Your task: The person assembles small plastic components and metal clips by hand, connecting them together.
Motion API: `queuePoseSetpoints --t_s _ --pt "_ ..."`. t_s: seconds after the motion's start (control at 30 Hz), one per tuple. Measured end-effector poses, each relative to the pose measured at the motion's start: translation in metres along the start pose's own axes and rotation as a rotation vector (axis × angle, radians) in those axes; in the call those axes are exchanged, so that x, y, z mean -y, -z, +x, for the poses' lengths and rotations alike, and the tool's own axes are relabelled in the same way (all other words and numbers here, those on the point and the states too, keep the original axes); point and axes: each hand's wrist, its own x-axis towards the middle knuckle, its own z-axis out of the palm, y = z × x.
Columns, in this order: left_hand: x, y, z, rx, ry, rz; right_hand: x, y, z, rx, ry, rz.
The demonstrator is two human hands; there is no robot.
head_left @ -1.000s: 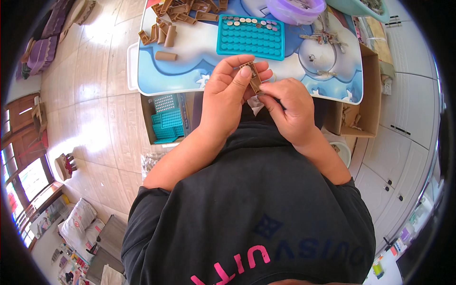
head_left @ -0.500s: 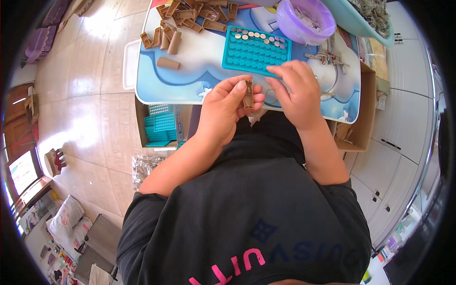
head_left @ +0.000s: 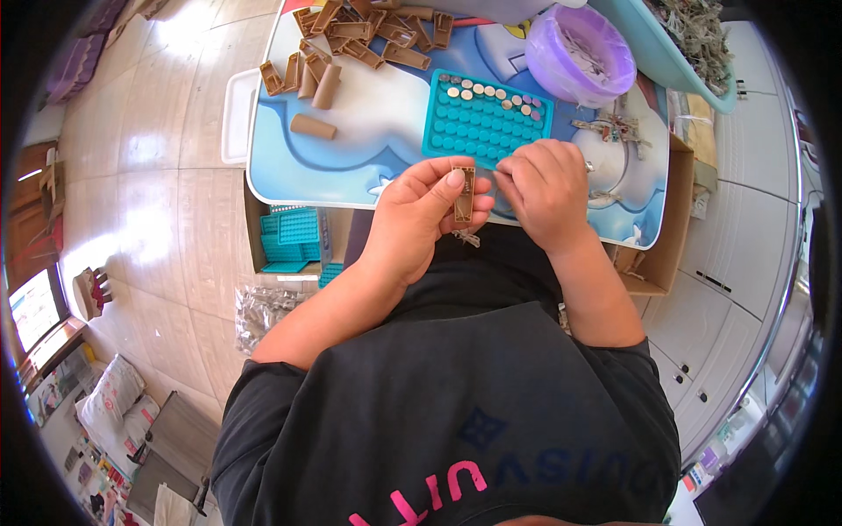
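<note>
My left hand (head_left: pixel 408 210) grips a small brown plastic casing (head_left: pixel 464 200), long and hollow, upright between thumb and fingers with its open side showing. Just to the right, my right hand (head_left: pixel 553 188) is closed, thumb and forefinger pinched together; anything between them is too small to make out. Beyond both hands lies a teal tray (head_left: pixel 429 131) with rows of round pockets. Small round silvery and pale discs (head_left: pixel 489 91) sit in its far rows.
More brown casings (head_left: pixel 355 33) are heaped at the far left of the blue-and-white table (head_left: pixel 368 145). A lined purple tub (head_left: pixel 537 61) and a large pale-teal basin (head_left: pixel 649 53) stand far right. Thin wiry parts (head_left: pixel 614 130) lie nearby. Below the left edge, a cardboard box holds teal trays (head_left: pixel 296 228).
My right hand's fingers have curled in from a looser, more spread pose. The left hand keeps holding the casing. The whole view has shifted slightly.
</note>
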Motion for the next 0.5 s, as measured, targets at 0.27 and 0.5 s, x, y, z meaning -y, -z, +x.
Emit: queuePoseSetpoints --t_s 0.27,0.5 --pt "0.0 -0.007 0.002 0.003 0.024 0.029 -0.026 0.002 0.006 -0.178 -0.425 0.105" --pt "-0.004 -0.01 0.003 -0.008 0.049 0.019 -0.03 -0.005 0.007 -0.181 -0.396 0.048"
